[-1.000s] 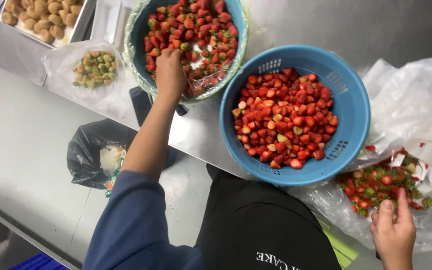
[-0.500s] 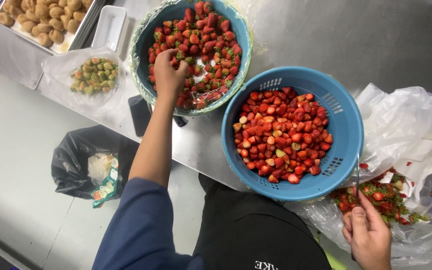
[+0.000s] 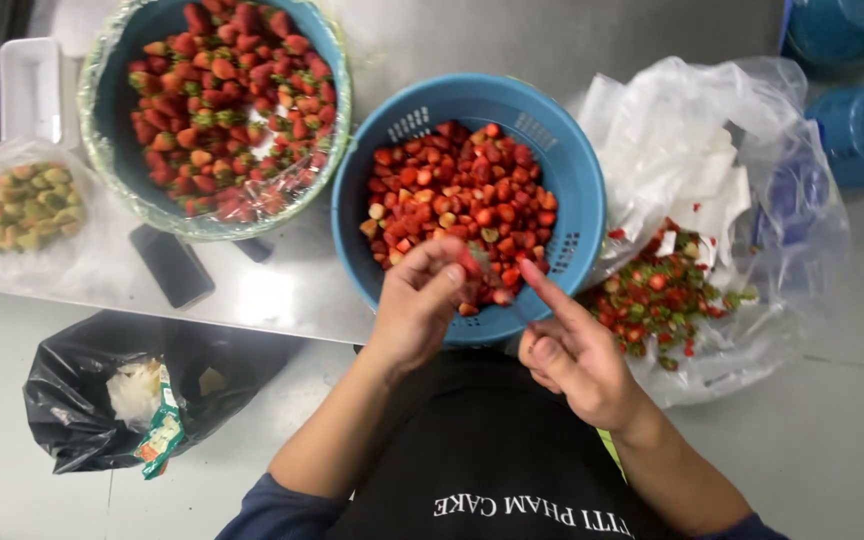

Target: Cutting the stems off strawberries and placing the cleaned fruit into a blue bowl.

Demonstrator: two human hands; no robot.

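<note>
So both hands are working right at the near rim of the blue colander basket [image 3: 572,190], which is loaded with trimmed red strawberries. The left hand [image 3: 422,310] is curled up tight, thumb and fingers pinched on a single strawberry [image 3: 469,262] held just over the basket's near edge. The right hand [image 3: 572,350] is mostly closed too, with the index finger sticking out toward that berry; looks like there's a small blade between the two hands, but honestly it's too blurry to tell what the right hand is gripping.

Up and to the left of the basket sits a bigger teal bowl [image 3: 102,130] lined with plastic wrap, full of strawberries with green tops on. To the basket's right, a clear plastic bag [image 3: 712,130] is spread out with a heap of cut-off tops [image 3: 657,295] on it. A dark phone [image 3: 170,265] lies left of the basket on the steel counter [image 3: 512,40], and a black trash bag [image 3: 77,400] sits lower left, below the counter.
</note>
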